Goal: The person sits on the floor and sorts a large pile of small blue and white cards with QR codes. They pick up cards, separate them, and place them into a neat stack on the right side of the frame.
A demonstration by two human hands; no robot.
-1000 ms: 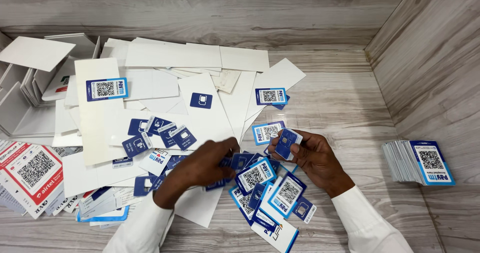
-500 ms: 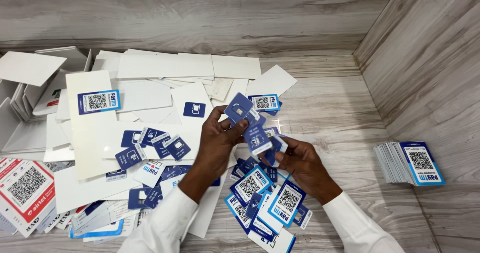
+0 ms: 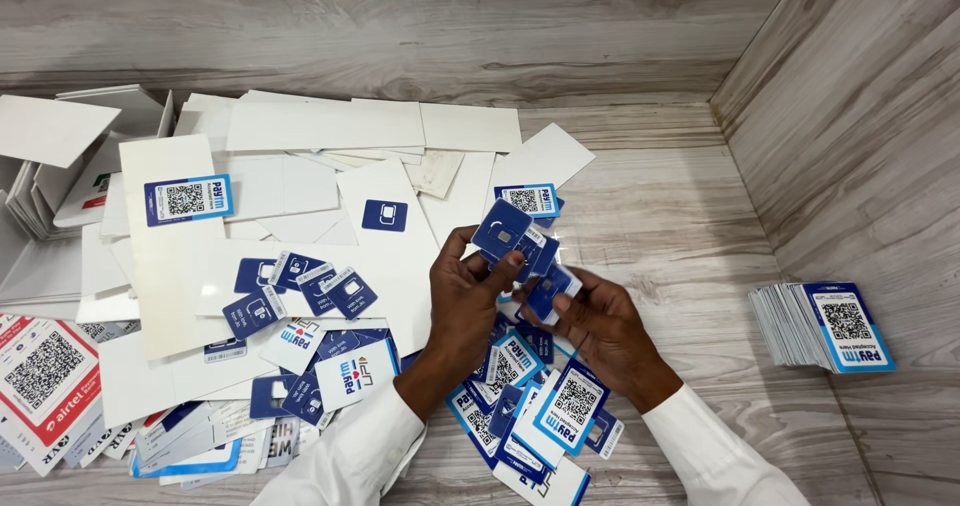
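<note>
**Two hands, one fan of small blue cards**

Two hands raised just above the scattered pile, wrists bent inward, white cuffs entering from 6 o'clock. Left hand (image 3: 462, 301) upright, thumb and forefinger pinching the top blue card (image 3: 501, 230) of a small fan, remaining fingers curled behind. Right hand (image 3: 600, 331) at 4 o'clock from the left, palm turned up, fingers curled and pressed round another blue card (image 3: 548, 291) touching the fan's lower edge. Cards small, glossy, square-cornered, dark blue with a pale chip outline. Beneath the hands, loose code cards (image 3: 575, 401) in blue and white, overlapping. At 9 to 11 o'clock, flat matte white sheets (image 3: 320, 126), some with cards lying on them. At 3 o'clock, well apart, a neat stack (image 3: 820, 326). Grey wood-grain floor (image 3: 680, 186) and walls.
</note>
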